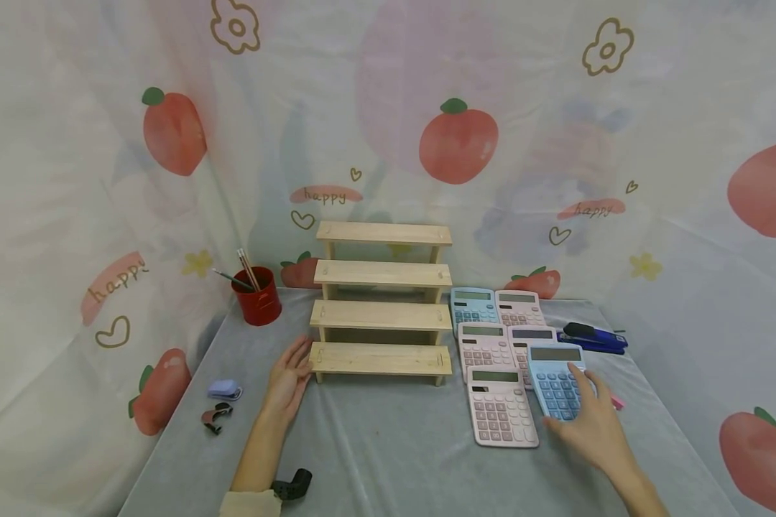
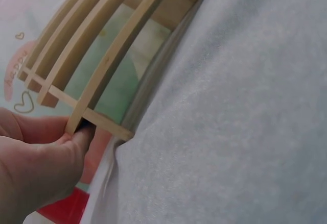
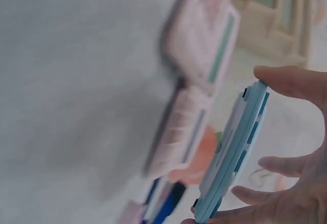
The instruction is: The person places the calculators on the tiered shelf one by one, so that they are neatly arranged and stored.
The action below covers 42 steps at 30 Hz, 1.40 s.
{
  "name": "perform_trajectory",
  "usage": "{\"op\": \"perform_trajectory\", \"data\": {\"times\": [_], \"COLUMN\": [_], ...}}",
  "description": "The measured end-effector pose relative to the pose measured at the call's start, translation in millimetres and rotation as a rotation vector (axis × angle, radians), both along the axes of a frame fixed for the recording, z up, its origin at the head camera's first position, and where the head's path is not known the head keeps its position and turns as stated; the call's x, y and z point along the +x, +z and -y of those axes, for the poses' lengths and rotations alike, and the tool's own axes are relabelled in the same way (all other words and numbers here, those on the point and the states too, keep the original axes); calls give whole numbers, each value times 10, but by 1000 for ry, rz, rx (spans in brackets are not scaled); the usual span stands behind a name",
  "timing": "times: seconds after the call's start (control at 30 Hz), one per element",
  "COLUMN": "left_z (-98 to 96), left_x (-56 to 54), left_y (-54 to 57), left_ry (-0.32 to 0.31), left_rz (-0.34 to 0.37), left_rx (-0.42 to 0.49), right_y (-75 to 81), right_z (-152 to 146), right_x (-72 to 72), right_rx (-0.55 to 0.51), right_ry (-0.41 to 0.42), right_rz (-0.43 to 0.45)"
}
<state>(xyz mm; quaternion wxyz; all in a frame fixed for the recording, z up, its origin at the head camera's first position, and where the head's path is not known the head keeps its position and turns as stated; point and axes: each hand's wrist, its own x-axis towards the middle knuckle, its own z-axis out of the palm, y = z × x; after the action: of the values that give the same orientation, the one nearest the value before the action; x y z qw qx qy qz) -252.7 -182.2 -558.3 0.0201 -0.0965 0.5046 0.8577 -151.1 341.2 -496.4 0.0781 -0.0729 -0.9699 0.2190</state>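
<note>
Light-blue rectangular calculator [image 1: 556, 380]: at the right of the table, tilted, its grey display toward the top and blue keys below. Right wrist view shows it edge-on and raised clear of the cloth.

Right hand [image 1: 591, 424]: grasping that calculator by its opposite long edges, thumb on one side, fingers on the other.

Left hand [image 1: 289, 384]: thumb and fingers pinching the left end of the lowest board of a pale, four-step wooden display stand [image 1: 383, 314]. Stand upright at mid-table, near the back.

Between stand and right hand, calculators with grey displays: a white-and-pink one [image 1: 501, 407] in front; two more pink ones behind it, the right one partly covered by the held calculator; at the back, a second light-blue one [image 1: 473, 296] beside another pink one.

Further right: a dark-blue and black stapler-like object [image 1: 591, 339]; a small pink item [image 1: 616, 402] partly behind the right hand.

Left side: red round cup [image 1: 261, 307] holding pencils; small pale-blue stapler [image 1: 224, 389]; small brown-and-black object [image 1: 216, 416], identity unclear.

Surface: grey cloth [image 1: 375, 459]. Behind: pale fabric backdrop [image 1: 362, 93] printed with red peaches.
</note>
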Motion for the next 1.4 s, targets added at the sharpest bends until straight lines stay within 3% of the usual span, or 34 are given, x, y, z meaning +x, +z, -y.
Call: {"op": "perform_trajectory", "data": {"times": [0.27,0.63,1.03,1.2,1.4], "left_z": [16,-18,-6,-13,-27], "left_x": [14,20,31,29,26], "left_y": [-9,20,6,-2,-22], "left_ry": [-9,0,30,34,57], "left_rz": [-11,-22,-23,-45,-20], "left_rx": [1,-6,-35,-47,-71], "right_y": [440,952,1343,1469,1555], "right_z": [341,791,1431,1720,2064], "right_x": [-132,-467,-848,-1062,-1347], "right_rx": [-4,-52,-106,-145,-178], "right_ry": [82,191,272,316,373], "right_rz": [-141,-153,-221,-220,-233]}}
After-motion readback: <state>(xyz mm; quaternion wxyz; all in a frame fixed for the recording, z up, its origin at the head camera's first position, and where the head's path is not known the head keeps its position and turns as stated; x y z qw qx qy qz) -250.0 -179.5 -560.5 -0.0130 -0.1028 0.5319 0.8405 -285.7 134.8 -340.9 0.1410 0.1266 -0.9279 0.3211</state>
